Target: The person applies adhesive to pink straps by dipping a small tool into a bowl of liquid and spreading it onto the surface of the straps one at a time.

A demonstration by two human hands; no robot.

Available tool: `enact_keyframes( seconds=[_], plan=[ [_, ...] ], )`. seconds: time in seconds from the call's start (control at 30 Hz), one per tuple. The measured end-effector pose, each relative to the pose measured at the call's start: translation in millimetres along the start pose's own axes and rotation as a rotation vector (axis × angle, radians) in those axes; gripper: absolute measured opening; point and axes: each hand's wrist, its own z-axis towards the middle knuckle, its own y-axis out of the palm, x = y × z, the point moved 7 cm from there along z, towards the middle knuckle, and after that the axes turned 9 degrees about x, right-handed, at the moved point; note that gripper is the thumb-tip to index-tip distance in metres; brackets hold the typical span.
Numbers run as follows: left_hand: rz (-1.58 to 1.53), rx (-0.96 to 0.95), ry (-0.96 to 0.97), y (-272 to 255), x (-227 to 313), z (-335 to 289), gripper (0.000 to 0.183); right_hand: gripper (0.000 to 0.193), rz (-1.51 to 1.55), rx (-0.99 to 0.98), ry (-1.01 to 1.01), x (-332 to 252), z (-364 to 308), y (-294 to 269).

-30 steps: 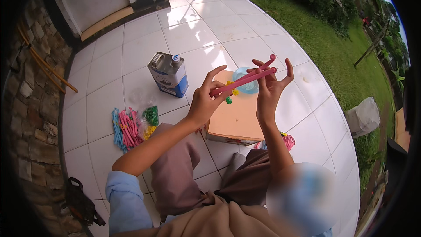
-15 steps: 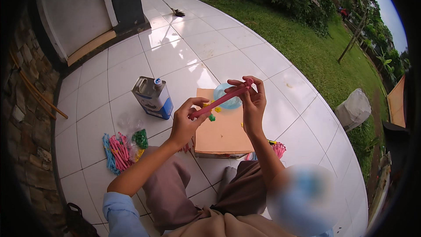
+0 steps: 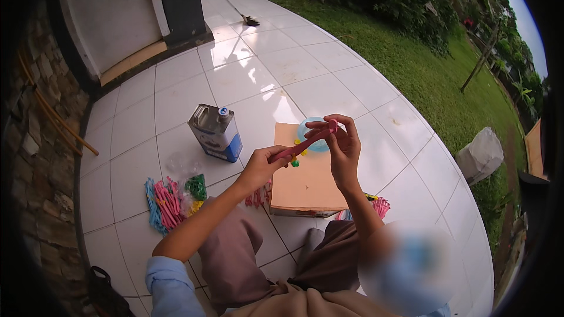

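- Cardboard box [image 3: 305, 191] stood before the person's knees, its flat top making a handy low surface, I judged.
- Above that box was the pink stick [image 3: 313, 140], slanting upward from left to right; whether it was doubled I couldn't tell.
- Near the box's left edge, the left hand [image 3: 262, 167] had thumb and fingers closed around the stick's lower end, probably to steady it.
- Over the box's far right, the right hand [image 3: 343, 147] pinched the knobbed end, fingers curled rather than clenched, a hold that suggested fine control.
- A blue bowl [image 3: 317, 146] sat at the box's far end, with yellow pieces [image 3: 304, 152] and a green piece [image 3: 295, 164] beside it, seemingly for easy reach.
- Left of the box, blue sticks [image 3: 156, 202] and a pink bundle [image 3: 170, 199] lay grouped by colour, presumably for quick picking.
- Beyond them, left of the box, a metal can [image 3: 216, 134] stood upright, likely clear of elbows.
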Motion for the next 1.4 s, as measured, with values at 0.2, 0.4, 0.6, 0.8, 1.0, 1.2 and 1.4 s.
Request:
enact_keyframes(
  seconds=[0.2, 0.4, 0.6, 0.8, 1.0, 1.2, 1.4],
  plan=[
    [0.19, -0.008, 0.089, 2, 0, -1, 0.025, 0.019, -0.021, -0.017, 0.013, 0, -3, 5],
    [0.293, 0.037, -0.06, -6, 1, -2, 0.023, 0.041, 0.052, 0.097, 0.233, 33, -6, 0],
    [-0.41, 0.177, -0.134, -24, -9, 5, 0.019, 0.048, -0.114, -0.44, 0.692, 106, -65, 42],
    [-0.593, 0.4, -0.087, -80, -18, 10, 0.045, 0.024, -0.272, -0.614, 0.622, 123, -83, 63],
    [0.804, 0.423, 0.477, -108, 20, -29, 0.069, 0.031, -0.046, -0.349, 0.722, 107, -54, 64],
    [1.019, 0.097, 0.878, -73, 38, -64, 0.058, 0.027, 0.109, -0.343, 0.917, 119, -63, 86],
    [0.852, 0.123, 0.969, -94, 47, -75, 0.043, 0.029, -0.017, -0.382, 1.005, 117, -76, 117]
  ],
)
